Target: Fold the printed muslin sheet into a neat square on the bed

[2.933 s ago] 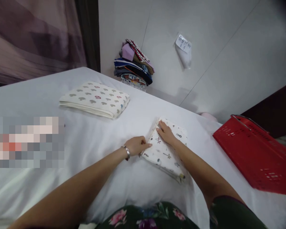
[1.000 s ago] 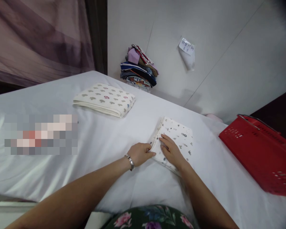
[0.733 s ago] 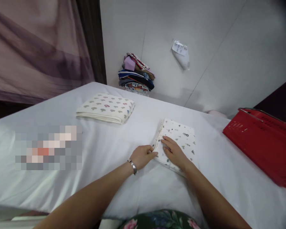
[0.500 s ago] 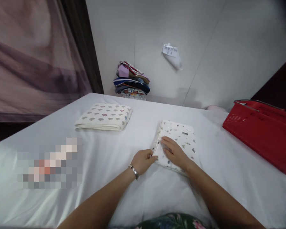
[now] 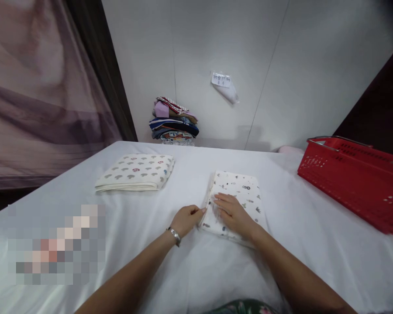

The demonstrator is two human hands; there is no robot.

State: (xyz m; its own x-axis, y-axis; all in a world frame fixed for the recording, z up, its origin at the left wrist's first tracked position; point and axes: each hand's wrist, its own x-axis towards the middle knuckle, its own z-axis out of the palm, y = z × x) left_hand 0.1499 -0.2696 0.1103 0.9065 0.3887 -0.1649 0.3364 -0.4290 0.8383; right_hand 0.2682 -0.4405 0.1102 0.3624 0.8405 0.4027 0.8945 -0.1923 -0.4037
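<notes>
A folded white cloth with small dark prints (image 5: 249, 200) lies in front of me on the white sheet. My right hand (image 5: 234, 213) rests on it palm down, fingers stretched out. At the cloth's left edge my left hand (image 5: 187, 220), with a silver bracelet at the wrist, pinches the edge between thumb and fingers. Farther left lies a second folded cloth, white with grey mushroom-like prints (image 5: 136, 172); neither hand touches it.
A red plastic basket (image 5: 350, 183) with a metal handle stands at the right. Behind the white-covered surface (image 5: 190, 170) is a stack of folded fabrics (image 5: 174, 122) by the wall. A pixelated patch covers something at the left. A curtain (image 5: 29, 87) hangs at far left.
The view has shifted, so the wall and surface sit lower. My left hand has slid a little up the cloth's left edge; my right hand still lies on top.
</notes>
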